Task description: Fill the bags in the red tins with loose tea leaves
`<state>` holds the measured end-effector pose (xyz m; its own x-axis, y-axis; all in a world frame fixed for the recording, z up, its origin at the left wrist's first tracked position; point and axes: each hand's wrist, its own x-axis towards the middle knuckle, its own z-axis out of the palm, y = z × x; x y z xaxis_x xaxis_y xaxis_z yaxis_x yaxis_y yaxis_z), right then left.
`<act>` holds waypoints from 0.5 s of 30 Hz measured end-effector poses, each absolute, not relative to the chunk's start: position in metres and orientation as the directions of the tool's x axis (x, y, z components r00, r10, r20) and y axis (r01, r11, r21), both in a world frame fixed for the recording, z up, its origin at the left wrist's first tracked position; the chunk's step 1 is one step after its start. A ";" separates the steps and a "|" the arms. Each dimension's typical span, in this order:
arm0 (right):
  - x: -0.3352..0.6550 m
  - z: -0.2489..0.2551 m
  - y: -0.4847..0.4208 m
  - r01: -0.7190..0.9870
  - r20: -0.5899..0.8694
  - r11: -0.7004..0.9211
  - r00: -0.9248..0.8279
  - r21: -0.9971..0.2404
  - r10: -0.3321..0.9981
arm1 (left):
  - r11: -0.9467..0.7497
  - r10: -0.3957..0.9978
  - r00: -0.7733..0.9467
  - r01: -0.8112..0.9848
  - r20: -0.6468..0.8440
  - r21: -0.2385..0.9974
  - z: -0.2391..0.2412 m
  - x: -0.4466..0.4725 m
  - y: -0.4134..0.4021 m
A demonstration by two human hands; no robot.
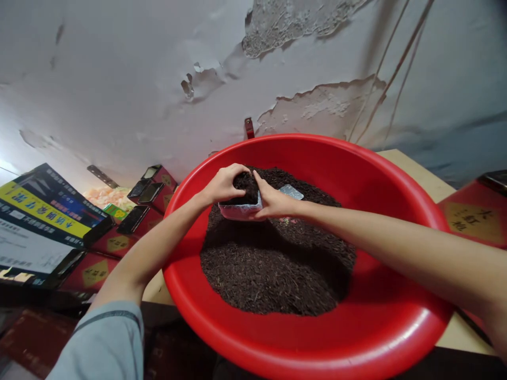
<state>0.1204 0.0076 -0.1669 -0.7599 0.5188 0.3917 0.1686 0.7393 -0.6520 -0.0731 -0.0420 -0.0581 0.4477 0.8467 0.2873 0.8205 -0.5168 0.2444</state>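
Dark, shredded tea leaves [273,279] lie in a wide red plastic basin [309,343]. Above them, a small box with a clear, shiny plastic skin [241,212] is heaped with the same leaves. My right hand [273,198] grips the box's right side, thumb up along the heap and fingers low at the corner. Curled over the heap from the left is my left hand [226,183], its thumb and fingers around the leaves. Part of its grip is hidden. A silvery piece of film or a lid [291,191] rests on the leaves behind my right hand.
The basin stands on a pale wooden table [400,163] against a peeling wall [138,79]. Red and black tins [148,219] and a printed carton [43,221] crowd the left. Another red box [475,211] is at the right. Cords [390,84] hang along the wall.
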 end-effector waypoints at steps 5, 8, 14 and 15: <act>0.168 -0.151 0.059 0.514 -0.005 0.563 -0.742 -0.647 0.671 | -0.579 0.815 0.533 0.774 0.229 0.256 -0.075 -0.086 -0.043; 0.208 -0.151 0.086 0.844 -0.235 0.392 -0.491 -0.367 0.839 | -0.603 0.796 0.591 0.751 0.133 0.268 -0.080 -0.091 -0.042; 0.227 -0.181 0.089 0.950 -0.441 0.266 -0.312 -0.166 0.841 | -0.634 0.772 0.614 0.724 0.165 0.273 -0.088 -0.092 -0.041; 0.224 -0.186 0.086 0.945 -0.423 0.276 -0.326 -0.175 0.846 | -0.634 0.772 0.610 0.722 0.175 0.279 -0.089 -0.092 -0.042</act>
<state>0.2239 0.0856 -0.1858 -0.3257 0.8458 -0.4225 0.9449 0.2763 -0.1754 -0.0922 -0.0420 -0.0892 0.6104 0.7725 0.1753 0.7218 -0.6336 0.2785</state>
